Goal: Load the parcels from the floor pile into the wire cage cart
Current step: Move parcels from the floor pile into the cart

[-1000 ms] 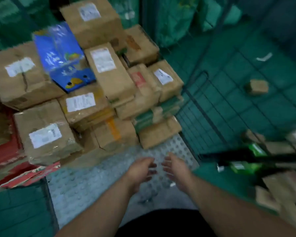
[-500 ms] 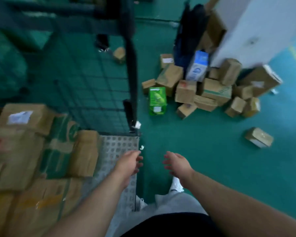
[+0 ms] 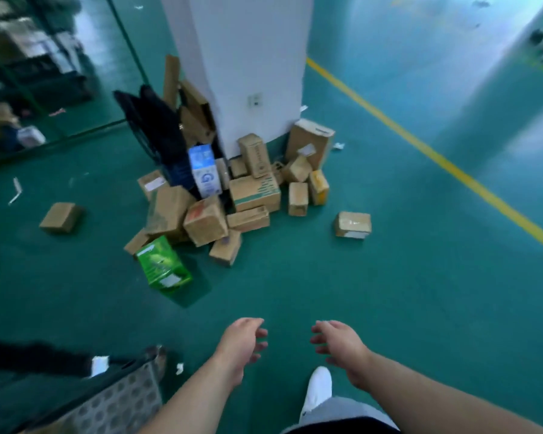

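You are between loads, and the step in hand, as I judge it, is the walk to the pile of parcels (image 3: 220, 208) for the next pick. The pile sits on the green floor (image 3: 389, 292), well ahead of your fingers, heaped against the foot of the white pillar (image 3: 242, 57). The green box (image 3: 162, 266) is the nearest piece. It stands tilted at the pile's near edge, ahead and to the left of your left fingers. 1 brown box (image 3: 353, 224) lies alone ahead and to the right of your right fingers, apart from the heap. A 2nd loose box (image 3: 61, 217) lies far out to the left. The cart (image 3: 113, 408) shows only as a corner of its dimpled floor plate, just behind and to the left of your left wrist.

To do this well, start at the near edge with the green box or the brown ones beside it, so nothing higher up slides down. Put 1 palm on each of 2 opposite faces and lift the parcel clear before you turn. Watch the cart corner on the way back, because it is close to your left side.

Your left hand (image 3: 242, 343) and right hand (image 3: 339, 343) reach out side by side with a gap between them, palms turned roughly toward each other. The fingers (image 3: 259, 335) of both hands are apart and loosely curled. They hold nothing and touch nothing.
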`<state>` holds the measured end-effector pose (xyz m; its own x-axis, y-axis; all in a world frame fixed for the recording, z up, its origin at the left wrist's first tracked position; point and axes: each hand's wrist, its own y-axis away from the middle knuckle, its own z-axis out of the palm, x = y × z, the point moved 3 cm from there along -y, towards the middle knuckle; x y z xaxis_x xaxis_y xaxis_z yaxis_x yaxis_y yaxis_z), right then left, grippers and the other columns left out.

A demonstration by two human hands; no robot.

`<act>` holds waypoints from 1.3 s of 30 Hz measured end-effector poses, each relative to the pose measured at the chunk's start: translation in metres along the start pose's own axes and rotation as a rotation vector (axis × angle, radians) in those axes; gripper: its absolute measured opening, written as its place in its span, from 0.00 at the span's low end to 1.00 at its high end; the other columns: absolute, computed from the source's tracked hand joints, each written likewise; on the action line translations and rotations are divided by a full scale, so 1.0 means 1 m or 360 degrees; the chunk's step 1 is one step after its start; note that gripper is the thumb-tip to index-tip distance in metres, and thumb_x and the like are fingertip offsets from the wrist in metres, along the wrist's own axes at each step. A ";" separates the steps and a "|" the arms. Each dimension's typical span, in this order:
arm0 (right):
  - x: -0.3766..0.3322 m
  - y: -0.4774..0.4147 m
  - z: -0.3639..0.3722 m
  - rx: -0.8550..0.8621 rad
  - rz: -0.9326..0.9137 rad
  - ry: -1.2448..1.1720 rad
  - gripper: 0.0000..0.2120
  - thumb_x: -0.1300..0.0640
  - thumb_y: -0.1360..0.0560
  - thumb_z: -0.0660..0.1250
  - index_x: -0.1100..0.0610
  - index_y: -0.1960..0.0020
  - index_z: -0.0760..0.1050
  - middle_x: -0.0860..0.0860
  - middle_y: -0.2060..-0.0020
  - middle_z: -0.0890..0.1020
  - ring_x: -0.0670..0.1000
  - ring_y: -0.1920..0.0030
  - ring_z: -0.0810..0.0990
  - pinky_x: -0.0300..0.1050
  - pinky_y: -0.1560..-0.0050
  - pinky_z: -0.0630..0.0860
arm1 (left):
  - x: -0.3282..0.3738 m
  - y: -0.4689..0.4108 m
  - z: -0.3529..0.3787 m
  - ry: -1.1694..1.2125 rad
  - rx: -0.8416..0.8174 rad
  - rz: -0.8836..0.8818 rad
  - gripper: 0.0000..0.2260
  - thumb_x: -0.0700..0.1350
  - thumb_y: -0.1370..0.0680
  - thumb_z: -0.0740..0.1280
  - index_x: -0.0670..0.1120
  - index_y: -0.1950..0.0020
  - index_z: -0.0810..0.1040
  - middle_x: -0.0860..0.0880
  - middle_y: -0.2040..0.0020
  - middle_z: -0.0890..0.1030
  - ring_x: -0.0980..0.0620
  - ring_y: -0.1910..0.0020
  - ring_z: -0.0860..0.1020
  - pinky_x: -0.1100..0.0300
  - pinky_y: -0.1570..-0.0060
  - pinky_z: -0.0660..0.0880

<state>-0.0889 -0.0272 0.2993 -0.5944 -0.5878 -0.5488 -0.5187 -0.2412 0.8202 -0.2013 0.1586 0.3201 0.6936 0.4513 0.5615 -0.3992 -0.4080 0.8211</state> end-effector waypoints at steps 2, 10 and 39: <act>-0.023 -0.018 -0.051 0.0072 -0.0027 0.0014 0.11 0.51 0.17 0.61 0.56 0.45 0.78 0.53 0.51 0.84 0.52 0.57 0.78 0.45 0.56 0.70 | 0.027 -0.010 0.043 -0.0030 -0.0030 0.0019 0.09 0.47 0.16 0.63 0.45 0.42 0.79 0.44 0.46 0.83 0.47 0.55 0.81 0.58 0.61 0.72; -0.111 -0.065 -0.169 0.0165 -0.0070 -0.0132 0.11 0.51 0.18 0.61 0.57 0.44 0.78 0.53 0.52 0.82 0.52 0.56 0.78 0.45 0.56 0.72 | 0.121 -0.032 0.141 -0.0173 -0.0097 0.0042 0.09 0.47 0.16 0.63 0.44 0.41 0.79 0.43 0.44 0.84 0.47 0.54 0.81 0.55 0.57 0.73; -0.228 -0.253 -0.396 0.0717 0.0291 -0.0163 0.10 0.54 0.21 0.63 0.57 0.53 0.80 0.52 0.56 0.86 0.55 0.54 0.84 0.47 0.54 0.79 | 0.430 -0.294 0.348 -0.0829 -0.0241 -0.0083 0.09 0.47 0.16 0.63 0.46 0.40 0.79 0.45 0.47 0.83 0.46 0.54 0.80 0.56 0.59 0.72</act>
<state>0.4210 -0.1387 0.2810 -0.7460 -0.5051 -0.4340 -0.6009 0.2296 0.7656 0.4228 0.1962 0.2840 0.9046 -0.0009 0.4262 -0.4118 -0.2593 0.8736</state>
